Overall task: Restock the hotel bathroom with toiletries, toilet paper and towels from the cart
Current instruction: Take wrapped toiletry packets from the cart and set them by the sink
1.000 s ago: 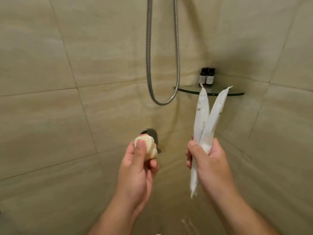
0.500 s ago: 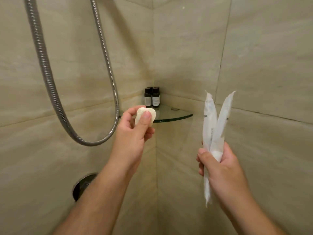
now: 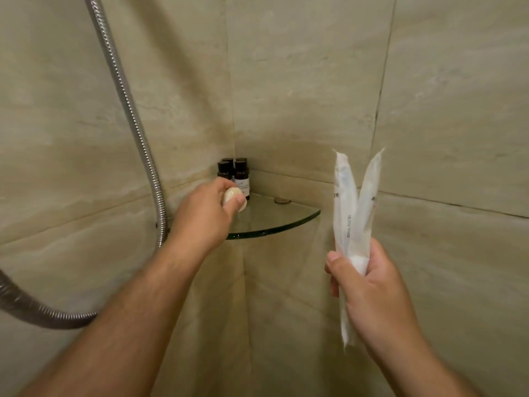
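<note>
At the shelf's [image 3: 282, 217] left edge, left hand [image 3: 200, 214] arrives pinching a pale round soap [image 3: 232, 195]; right hand [image 3: 372, 287] grips two white packets [image 3: 350, 204].

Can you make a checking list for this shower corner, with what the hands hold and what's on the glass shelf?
Surface: glass corner shelf, fixed between two walls.
Job's things: pale soap, two white packets, small dark bottles standing at the shelf's back.
Clutter: small metal disc on the shelf; purpose unclear.
Hands: left hand grips the soap over the shelf; right hand grips the packets upright.
Cables: nothing seen; a metal shower hose hangs at left.
Surroundings: beige tiled walls.
</note>
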